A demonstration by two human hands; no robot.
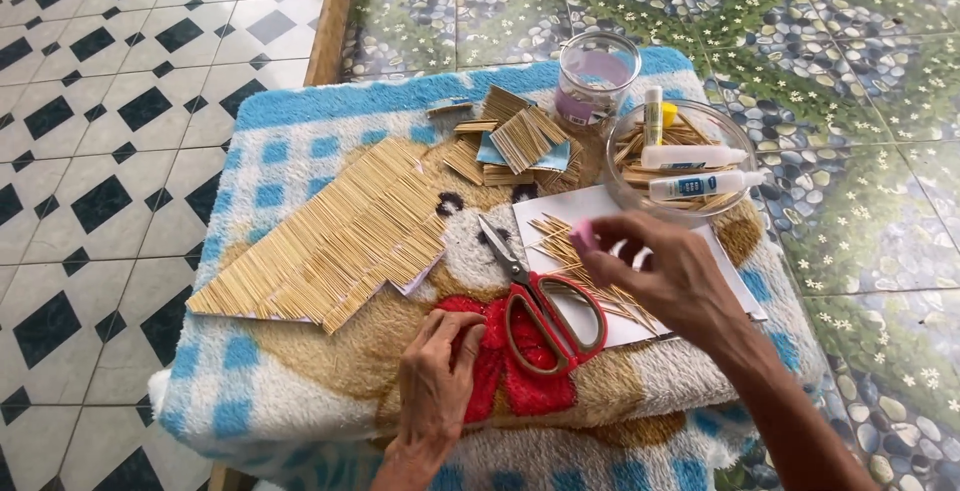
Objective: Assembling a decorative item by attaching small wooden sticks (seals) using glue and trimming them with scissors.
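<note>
A small pink cap-like piece (pixel 582 238) sits pinched between the thumb and fingertips of the right hand (pixel 660 276), held up over a loose heap of thin wooden sticks (pixel 585 266) on a white paper sheet (pixel 560 209). Just left of that grip lie red-handled scissors (pixel 540 306), blades pointing away. Further left, the left hand (pixel 438 376) rests flat on the fluffy blue-and-white bear-pattern blanket (pixel 300 121), holding nothing. Beyond the pinch, a clear glass bowl (pixel 622 141) carries white glue tubes (pixel 700 186); a large stick-covered panel (pixel 330 241) lies far left.
</note>
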